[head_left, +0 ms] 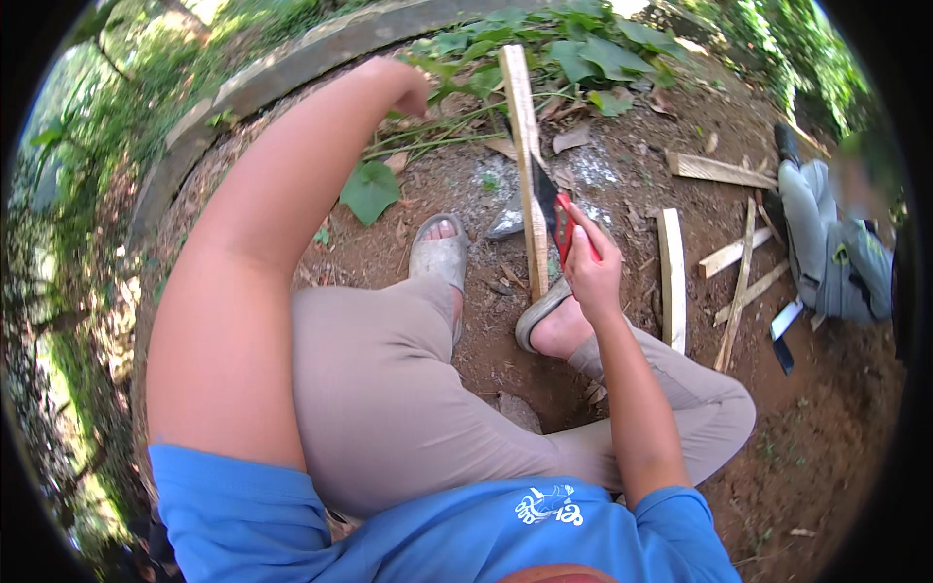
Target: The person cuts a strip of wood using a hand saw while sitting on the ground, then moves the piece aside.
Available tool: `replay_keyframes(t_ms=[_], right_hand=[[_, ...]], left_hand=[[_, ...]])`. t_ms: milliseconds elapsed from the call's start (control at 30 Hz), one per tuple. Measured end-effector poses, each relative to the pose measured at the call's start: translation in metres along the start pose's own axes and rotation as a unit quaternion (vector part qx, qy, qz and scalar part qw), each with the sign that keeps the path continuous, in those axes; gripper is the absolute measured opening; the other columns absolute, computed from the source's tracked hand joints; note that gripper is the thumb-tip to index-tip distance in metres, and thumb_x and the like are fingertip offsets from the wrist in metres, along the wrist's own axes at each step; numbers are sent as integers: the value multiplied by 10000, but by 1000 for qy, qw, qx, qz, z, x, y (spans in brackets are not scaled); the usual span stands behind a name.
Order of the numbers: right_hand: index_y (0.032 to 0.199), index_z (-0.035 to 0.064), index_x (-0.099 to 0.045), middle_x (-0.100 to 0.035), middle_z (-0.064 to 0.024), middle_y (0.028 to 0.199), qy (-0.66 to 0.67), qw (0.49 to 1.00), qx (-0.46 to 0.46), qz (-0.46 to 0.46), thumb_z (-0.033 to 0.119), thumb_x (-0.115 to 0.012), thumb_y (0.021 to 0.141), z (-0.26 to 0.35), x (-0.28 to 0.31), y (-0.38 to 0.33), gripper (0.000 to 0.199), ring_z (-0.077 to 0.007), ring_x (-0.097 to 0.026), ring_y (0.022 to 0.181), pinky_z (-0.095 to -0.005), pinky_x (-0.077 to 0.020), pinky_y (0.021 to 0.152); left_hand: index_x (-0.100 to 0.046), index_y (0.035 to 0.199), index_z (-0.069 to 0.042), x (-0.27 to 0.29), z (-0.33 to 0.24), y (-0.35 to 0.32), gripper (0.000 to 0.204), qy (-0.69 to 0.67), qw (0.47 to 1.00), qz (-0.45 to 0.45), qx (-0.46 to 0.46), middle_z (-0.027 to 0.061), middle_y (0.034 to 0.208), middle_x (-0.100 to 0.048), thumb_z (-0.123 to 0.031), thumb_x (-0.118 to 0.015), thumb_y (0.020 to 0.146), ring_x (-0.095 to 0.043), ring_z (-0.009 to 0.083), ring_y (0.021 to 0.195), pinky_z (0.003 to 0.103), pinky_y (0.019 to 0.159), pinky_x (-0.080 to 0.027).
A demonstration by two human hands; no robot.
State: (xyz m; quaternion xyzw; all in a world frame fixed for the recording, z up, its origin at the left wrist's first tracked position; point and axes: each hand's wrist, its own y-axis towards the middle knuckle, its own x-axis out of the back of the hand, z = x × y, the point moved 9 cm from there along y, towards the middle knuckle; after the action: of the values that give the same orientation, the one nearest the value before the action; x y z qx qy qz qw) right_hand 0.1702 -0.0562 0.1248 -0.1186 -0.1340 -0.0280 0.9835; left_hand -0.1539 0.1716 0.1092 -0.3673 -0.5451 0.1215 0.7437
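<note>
My right hand (pixel 593 262) is closed around the red handle of a hand saw (pixel 564 228). Its dark blade crosses a long, pale wooden strip (pixel 523 107) at a notched or narrowed place. The strip's near end rests by my right sandal (pixel 535 316), and its far end points toward the leaves. My left arm reaches forward, and the left hand (pixel 413 94) bends down to the left of the strip's far end, apart from it. The left fingers are mostly hidden. A grey, flat-sided object (pixel 505 225) lies on the soil beside the strip; its kind is unclear.
Several wooden pieces (pixel 673 282) lie on the soil to the right. Beyond them a person in grey clothing (pixel 826 243) is near a white-and-dark object (pixel 783 335). Green vines (pixel 603 58) and a concrete kerb (pixel 292 73) border the far side. My left sandal (pixel 437 248) stands on the ground.
</note>
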Motion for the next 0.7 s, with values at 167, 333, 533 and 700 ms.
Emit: replay_keyframes(t_ms=[167,333,533,700], right_hand=[[1379,-10,-677,-751,-155,1254,-17,997,-37,60,67,-557,1059,86,16,-35,350,-174,-694,1129,-299,-518,983],[1362,-13,-683,-767,-191,1199,-48,994,78,52,66,-580,1033,117,31,-60,354,-211,-726,1110,-325,-521,997],[1362,-4,-686,-740,-188,1302,51,995,88,-6,75,-604,1033,2,-6,6,348,-198,-704,1183,-300,-508,1027],[1379,-2,-677,-748,-165,1289,-34,997,72,23,55,-592,1039,72,18,-58,356,-188,-699,1185,-304,-508,1039]], left_hand=[[-696,1329,-41,-6,13,-12,623,-43,999,-6,-2,191,1367,-691,-572,-598,1020,-649,382,1267,505,1055,-506],[-677,1344,-16,-1,-8,-20,622,-54,998,20,-26,205,1331,-705,-549,-588,1034,-654,369,1259,493,1049,-502],[-670,1368,-44,-1,-18,-14,591,-41,998,19,-32,205,1404,-661,-523,-595,1031,-610,381,1322,483,1098,-474],[-638,1402,-43,-23,-2,-14,616,-38,998,50,-32,196,1405,-665,-537,-586,1037,-615,380,1315,495,1093,-475]])
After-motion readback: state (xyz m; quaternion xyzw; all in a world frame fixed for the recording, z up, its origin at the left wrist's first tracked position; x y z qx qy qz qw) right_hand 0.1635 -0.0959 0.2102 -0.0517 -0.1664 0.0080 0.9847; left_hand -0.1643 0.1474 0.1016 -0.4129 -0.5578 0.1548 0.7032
